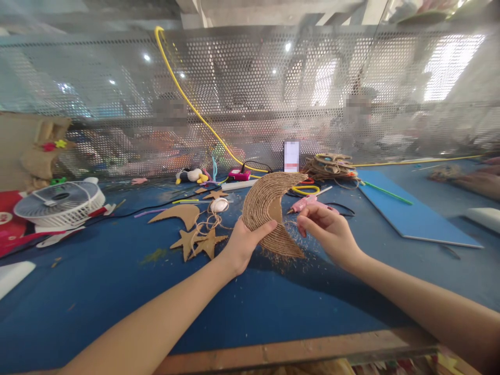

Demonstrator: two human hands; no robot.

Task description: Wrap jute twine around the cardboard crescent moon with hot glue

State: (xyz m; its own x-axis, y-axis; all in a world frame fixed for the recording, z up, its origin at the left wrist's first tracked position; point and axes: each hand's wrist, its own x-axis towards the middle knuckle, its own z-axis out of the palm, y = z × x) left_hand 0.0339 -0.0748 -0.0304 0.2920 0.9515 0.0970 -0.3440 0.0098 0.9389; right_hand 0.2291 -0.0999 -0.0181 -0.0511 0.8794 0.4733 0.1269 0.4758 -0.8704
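The left hand (244, 242) grips one twine-wrapped moon (255, 203) over the table (136, 291); the right hand (328, 232) curls beside it, though whether it pinches a strand cannot be told. One glue gun (308, 201) lies just behind: a careless reach could knock it or, if hot, burn. Also counted: one bare crescent (183, 213), two near stars (210, 242), at least one farther star (215, 194), one fan (60, 197).

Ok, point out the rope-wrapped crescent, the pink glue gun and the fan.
Rope-wrapped crescent (257, 205), head view: its corded face.
Pink glue gun (306, 201), head view: its body.
Fan (59, 199), head view: its grille.
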